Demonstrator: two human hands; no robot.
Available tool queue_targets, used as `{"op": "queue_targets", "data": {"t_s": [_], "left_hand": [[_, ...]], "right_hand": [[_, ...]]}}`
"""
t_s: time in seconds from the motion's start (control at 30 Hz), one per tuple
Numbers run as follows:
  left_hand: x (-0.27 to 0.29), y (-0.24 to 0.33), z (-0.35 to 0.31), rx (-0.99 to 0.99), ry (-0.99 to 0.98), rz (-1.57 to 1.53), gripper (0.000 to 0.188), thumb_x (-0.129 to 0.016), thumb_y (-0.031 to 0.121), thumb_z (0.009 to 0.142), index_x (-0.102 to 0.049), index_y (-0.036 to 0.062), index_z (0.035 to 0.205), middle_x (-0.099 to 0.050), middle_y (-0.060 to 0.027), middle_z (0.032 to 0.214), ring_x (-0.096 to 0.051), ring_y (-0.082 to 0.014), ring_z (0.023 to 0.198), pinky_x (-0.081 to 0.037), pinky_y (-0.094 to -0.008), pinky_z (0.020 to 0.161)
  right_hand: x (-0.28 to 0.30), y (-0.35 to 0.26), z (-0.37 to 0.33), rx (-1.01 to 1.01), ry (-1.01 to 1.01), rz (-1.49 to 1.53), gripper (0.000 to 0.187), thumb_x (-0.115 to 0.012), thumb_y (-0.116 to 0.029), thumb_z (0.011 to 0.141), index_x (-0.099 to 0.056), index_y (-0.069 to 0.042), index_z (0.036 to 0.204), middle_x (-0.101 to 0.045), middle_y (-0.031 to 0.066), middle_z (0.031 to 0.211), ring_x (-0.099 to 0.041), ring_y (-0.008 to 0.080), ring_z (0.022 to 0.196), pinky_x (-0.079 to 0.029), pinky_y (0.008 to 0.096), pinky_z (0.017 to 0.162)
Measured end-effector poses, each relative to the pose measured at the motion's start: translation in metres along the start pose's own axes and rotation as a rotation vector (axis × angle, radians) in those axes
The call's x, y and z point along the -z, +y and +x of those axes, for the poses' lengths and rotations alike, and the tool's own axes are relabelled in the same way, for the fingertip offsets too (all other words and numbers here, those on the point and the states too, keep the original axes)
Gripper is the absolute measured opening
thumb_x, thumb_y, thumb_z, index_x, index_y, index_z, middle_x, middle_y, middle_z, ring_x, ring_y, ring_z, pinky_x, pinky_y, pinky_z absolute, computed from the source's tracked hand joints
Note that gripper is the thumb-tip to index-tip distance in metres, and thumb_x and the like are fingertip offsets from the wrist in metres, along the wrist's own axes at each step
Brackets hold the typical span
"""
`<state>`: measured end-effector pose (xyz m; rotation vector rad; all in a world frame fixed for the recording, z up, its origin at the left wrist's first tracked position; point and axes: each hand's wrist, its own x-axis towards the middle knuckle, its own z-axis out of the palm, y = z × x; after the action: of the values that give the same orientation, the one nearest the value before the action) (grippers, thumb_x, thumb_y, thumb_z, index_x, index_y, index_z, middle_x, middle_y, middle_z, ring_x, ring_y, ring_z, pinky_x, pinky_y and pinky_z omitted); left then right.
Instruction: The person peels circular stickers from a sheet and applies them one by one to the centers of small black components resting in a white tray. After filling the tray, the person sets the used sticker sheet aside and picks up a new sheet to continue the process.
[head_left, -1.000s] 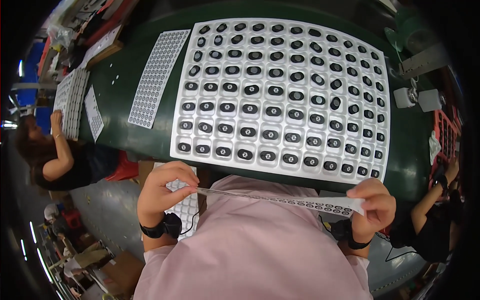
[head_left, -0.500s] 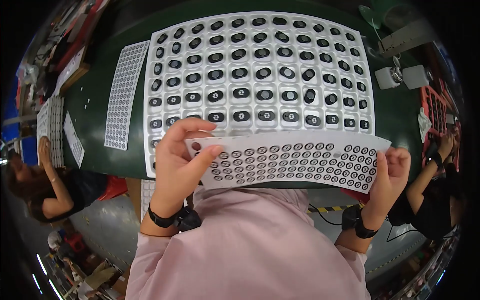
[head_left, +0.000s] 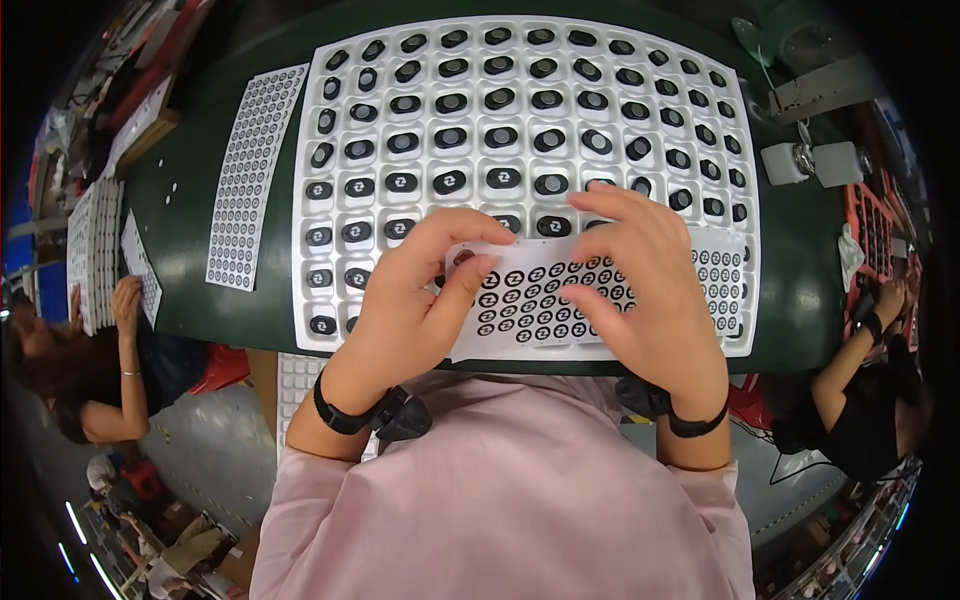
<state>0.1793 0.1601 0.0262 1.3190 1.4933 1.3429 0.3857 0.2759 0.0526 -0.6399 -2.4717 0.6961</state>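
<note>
Head view: left hand (head_left: 412,290) pinches one sticker sheet (head_left: 535,305) over one tray (head_left: 338,234); right hand (head_left: 655,305), grip parted.

Parts tray (head_left: 526,160) on bench (head_left: 800,240), sticker sheet (head_left: 535,300) over its near rows; second sheet (head_left: 255,180) left, tray stack (head_left: 93,255) farther left.
</note>
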Motion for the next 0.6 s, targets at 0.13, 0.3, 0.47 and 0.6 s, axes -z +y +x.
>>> {"op": "queue_targets", "data": {"t_s": [0.13, 0.3, 0.47, 0.6], "left_hand": [[0.003, 0.001, -0.001, 0.028, -0.022, -0.013, 0.020, -0.065, -0.003, 0.094, -0.069, 0.0043, 0.112, -0.069, -0.0048, 0.109, -0.064, -0.0128, 0.092, -0.049, -0.0251, 0.077], [0.002, 0.000, -0.003, 0.037, -0.030, -0.071, 0.025, -0.078, 0.003, 0.086, -0.071, 0.0041, 0.110, -0.069, -0.0052, 0.103, -0.064, -0.0133, 0.089, -0.049, -0.0252, 0.077], [-0.003, 0.000, -0.003, 0.037, 0.035, -0.081, 0.032, -0.084, 0.005, 0.080, -0.072, 0.0046, 0.109, -0.069, -0.0058, 0.099, -0.064, -0.0137, 0.088, -0.049, -0.0256, 0.077], [-0.002, 0.005, -0.006, 0.105, 0.021, -0.007, 0.030, -0.083, 0.003, 0.079, -0.073, 0.0055, 0.108, -0.070, -0.0063, 0.097, -0.065, -0.0142, 0.088, -0.050, -0.0260, 0.079]], "right_hand": [[-0.003, 0.005, 0.008, -0.017, -0.120, 0.120, 0.032, -0.083, -0.006, 0.073, -0.064, -0.007, 0.098, -0.067, 0.0063, 0.102, -0.062, 0.0285, 0.102, -0.041, 0.0415, 0.099], [-0.006, 0.004, 0.006, -0.022, -0.072, 0.098, 0.032, -0.085, -0.008, 0.072, -0.064, -0.008, 0.096, -0.065, 0.0040, 0.093, -0.060, 0.0260, 0.093, -0.041, 0.0404, 0.093], [0.000, -0.002, 0.006, -0.023, -0.077, 0.110, 0.034, -0.086, -0.010, 0.071, -0.064, -0.008, 0.097, -0.065, 0.0037, 0.092, -0.060, 0.0245, 0.091, -0.039, 0.0382, 0.092], [0.001, -0.005, 0.004, -0.013, -0.057, 0.079, 0.034, -0.086, -0.010, 0.071, -0.065, -0.008, 0.097, -0.066, 0.0030, 0.093, -0.060, 0.0235, 0.091, -0.038, 0.0370, 0.092]]}}
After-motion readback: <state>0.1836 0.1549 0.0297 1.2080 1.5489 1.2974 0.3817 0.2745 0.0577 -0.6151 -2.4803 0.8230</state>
